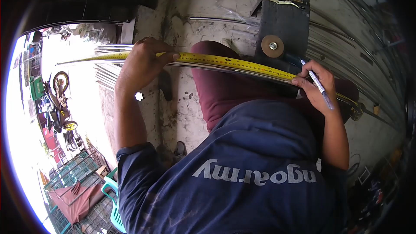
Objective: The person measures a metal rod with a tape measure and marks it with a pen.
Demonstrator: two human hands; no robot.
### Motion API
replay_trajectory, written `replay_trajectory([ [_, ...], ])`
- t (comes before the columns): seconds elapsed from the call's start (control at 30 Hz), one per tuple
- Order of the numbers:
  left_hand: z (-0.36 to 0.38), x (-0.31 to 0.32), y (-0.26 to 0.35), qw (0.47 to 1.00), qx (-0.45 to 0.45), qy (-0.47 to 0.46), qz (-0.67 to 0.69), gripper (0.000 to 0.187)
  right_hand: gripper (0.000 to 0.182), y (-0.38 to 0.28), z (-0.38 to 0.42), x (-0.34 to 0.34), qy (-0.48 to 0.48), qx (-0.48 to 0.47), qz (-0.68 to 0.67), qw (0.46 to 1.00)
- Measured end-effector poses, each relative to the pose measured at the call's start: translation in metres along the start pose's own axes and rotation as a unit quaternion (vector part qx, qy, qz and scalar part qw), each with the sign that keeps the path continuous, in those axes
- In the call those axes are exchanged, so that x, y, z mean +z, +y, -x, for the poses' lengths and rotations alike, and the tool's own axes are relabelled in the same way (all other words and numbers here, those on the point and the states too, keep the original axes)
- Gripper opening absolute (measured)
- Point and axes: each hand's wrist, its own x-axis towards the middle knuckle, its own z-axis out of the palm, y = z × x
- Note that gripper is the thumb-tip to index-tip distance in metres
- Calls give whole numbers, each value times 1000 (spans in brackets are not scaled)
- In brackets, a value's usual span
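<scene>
A yellow tape measure blade (234,63) stretches across my lap, lying along a shiny metal tube (242,74). My left hand (145,60) pinches the blade and tube, thumb on top, in the left half of the view. On the right, my right hand (316,82) presses the blade to the tube with thumb and fingers, and also holds a white and blue marker pen (320,84), tilted with one end up. The tape's case (356,112) hangs beyond my right hand, near my knee.
A black stool-like bench (284,21) with a round brown disc (272,46) and a cream-and-black item (281,0) stands ahead. Metal rods lie on the floor at right. A motorbike (58,104), a green crate (37,88) and a turquoise chair (113,201) are at left.
</scene>
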Motion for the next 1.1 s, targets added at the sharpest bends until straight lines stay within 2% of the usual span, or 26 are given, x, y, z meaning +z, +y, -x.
replay_trajectory([
  [0.1, -1, 2, -15, 999, 31, -11, -13, 21, 32, -4, 0, 1, -2, -5, 10, 1000],
  [0.17, -3, 1, -15, 999, 30, -21, -10, 21, 31, -5, 0, 2, 6, -37, 23, 999],
  [0.3, -4, -1, -12, 1000, -1, -27, -15, 20, 30, -7, 5, 2, 13, -26, 39, 999],
  [0.4, -5, -2, -14, 999, 15, -37, 38, 19, 29, -13, 6, 0, 19, -26, 55, 998],
  [0.77, -6, -4, -7, 997, 0, -53, 61, 21, 30, -21, 8, 0, 4, -61, 109, 992],
  [0.87, -6, -2, -4, 997, 10, -52, 62, 20, 31, -20, 6, 2, 28, -113, 113, 987],
  [0.97, -8, 5, 2, 996, 9, -57, 66, 20, 33, -30, 2, 0, 69, -170, 105, 977],
  [1.0, -10, 8, 5, 996, 8, -61, 68, 20, 43, -20, 4, -1, 71, -182, 61, 979],
  [1.1, -15, 18, 16, 992, 47, -67, 93, 20, 53, -34, 8, 3, 74, -153, -52, 984],
])
